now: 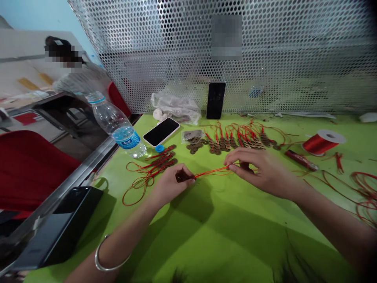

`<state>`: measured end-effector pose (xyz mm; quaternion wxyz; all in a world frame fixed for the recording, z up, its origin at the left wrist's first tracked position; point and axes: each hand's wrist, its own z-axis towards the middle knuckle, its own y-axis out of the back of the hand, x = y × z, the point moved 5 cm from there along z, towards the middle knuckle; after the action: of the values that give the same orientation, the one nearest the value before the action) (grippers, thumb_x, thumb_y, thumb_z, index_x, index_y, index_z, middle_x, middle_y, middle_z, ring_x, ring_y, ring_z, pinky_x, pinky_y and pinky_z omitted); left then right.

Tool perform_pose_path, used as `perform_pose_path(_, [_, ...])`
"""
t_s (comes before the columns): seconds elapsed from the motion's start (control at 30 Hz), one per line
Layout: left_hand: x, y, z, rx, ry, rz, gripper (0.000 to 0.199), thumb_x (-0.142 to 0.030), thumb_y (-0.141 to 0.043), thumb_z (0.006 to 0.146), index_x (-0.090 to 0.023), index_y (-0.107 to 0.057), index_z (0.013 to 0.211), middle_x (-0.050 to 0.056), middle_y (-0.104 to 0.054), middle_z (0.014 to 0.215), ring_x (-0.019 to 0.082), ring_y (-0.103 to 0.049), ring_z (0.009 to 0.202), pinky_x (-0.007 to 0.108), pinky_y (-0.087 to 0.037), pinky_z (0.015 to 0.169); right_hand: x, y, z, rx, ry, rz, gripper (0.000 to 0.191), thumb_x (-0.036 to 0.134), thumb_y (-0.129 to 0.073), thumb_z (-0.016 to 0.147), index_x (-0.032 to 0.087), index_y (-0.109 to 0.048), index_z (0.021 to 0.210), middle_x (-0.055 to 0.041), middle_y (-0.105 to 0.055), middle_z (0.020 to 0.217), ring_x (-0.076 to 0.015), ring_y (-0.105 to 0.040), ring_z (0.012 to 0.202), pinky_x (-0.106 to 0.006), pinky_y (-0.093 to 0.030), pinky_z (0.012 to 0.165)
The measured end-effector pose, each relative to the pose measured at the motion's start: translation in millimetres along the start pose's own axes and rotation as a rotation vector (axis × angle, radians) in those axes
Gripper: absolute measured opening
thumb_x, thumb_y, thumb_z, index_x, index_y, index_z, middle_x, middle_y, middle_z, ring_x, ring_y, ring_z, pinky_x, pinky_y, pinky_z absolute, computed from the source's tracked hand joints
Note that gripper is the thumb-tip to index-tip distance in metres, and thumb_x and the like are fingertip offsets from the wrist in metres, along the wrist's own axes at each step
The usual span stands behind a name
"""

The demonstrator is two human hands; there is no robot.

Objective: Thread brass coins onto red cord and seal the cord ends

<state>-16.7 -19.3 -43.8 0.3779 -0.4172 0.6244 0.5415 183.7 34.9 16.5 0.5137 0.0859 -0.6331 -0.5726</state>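
Between my two hands stretches a red cord point(210, 171), made of a few strands, held just above the green tabletop. My left hand point(173, 181) pinches its left end between thumb and fingertips; something dark shows inside the curl of the fingers, too shadowed to name. At the other end, my right hand point(253, 169) pinches the strands between thumb and forefinger. Left of my left hand lie strings of coins point(161, 162) with red cord loops. Beyond my hands is a row of coin strings point(232, 141) with red knots, beside loose bronze-coloured coins point(196, 145).
A plastic bottle point(118, 125), a flat phone point(161, 131) and a blue cap point(159, 148) are at back left. Another phone point(216, 100) leans on the perforated metal screen point(182, 51). To the right are a red spool point(321, 143) and a dark red lighter-like stick point(301, 159). A person point(79, 74) sits far left.
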Motion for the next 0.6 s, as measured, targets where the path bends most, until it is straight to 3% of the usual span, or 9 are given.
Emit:
perform_pose_path(0.13, [-2.8,-0.5,-2.8,0.044,0.022,-0.177,0.022,-0.025,-0.072,0.064,-0.016,-0.057,0.077,-0.003,-0.055,0.063,0.009,-0.051,0.059,0.021,-0.040,0.055,-12.0,-11.5,0.7,0.073,-0.146,0.280,0.029,0.039,-0.035,0.090,0.020,-0.057,0.096,-0.0054,-0.062,0.085,-0.0147,-0.052,0.069,-0.027,-0.041,0.063])
perform_pose_path(0.3, [-7.3,-0.2,-5.8,0.064,0.047,-0.293,0.022,-0.025,-0.074,0.062,-0.016,-0.061,0.078,-0.002,-0.058,0.067,0.009,-0.051,0.062,0.021,-0.040,0.057,-35.5,-41.1,-2.0,0.251,-0.374,0.716,0.021,0.038,-0.027,0.091,0.021,-0.040,0.089,0.0062,-0.041,0.053,-0.0090,-0.024,0.045,-0.022,-0.023,0.046])
perform_pose_path(0.37, [-5.9,0.7,-6.1,0.074,0.075,-0.297,0.020,-0.026,-0.075,0.062,-0.016,-0.064,0.075,-0.002,-0.059,0.068,0.010,-0.052,0.062,0.022,-0.040,0.057,-40.0,-48.7,-2.3,0.312,-0.374,0.787,0.019,0.038,-0.028,0.091,0.022,-0.036,0.086,0.0073,-0.041,0.053,-0.0080,-0.020,0.044,-0.022,-0.019,0.046])
perform_pose_path(0.5, [-2.2,2.4,-5.4,0.105,0.099,-0.293,0.020,-0.026,-0.075,0.062,-0.016,-0.066,0.076,-0.002,-0.059,0.064,0.009,-0.049,0.060,0.021,-0.038,0.056,-40.6,-50.0,-0.6,0.339,-0.322,0.847,0.017,0.036,-0.031,0.091,0.021,-0.036,0.085,0.0005,-0.059,0.075,-0.0071,-0.020,0.045,-0.023,-0.019,0.046])
perform_pose_path(0.6, [-2.6,3.0,-5.6,0.121,0.096,-0.280,0.020,-0.026,-0.075,0.063,-0.015,-0.065,0.077,-0.001,-0.059,0.067,0.009,-0.050,0.062,0.021,-0.038,0.058,-41.0,-42.7,1.5,0.313,-0.289,0.745,0.024,0.038,-0.033,0.090,0.018,-0.045,0.084,0.0003,-0.057,0.070,-0.0078,-0.027,0.047,-0.023,-0.025,0.048])
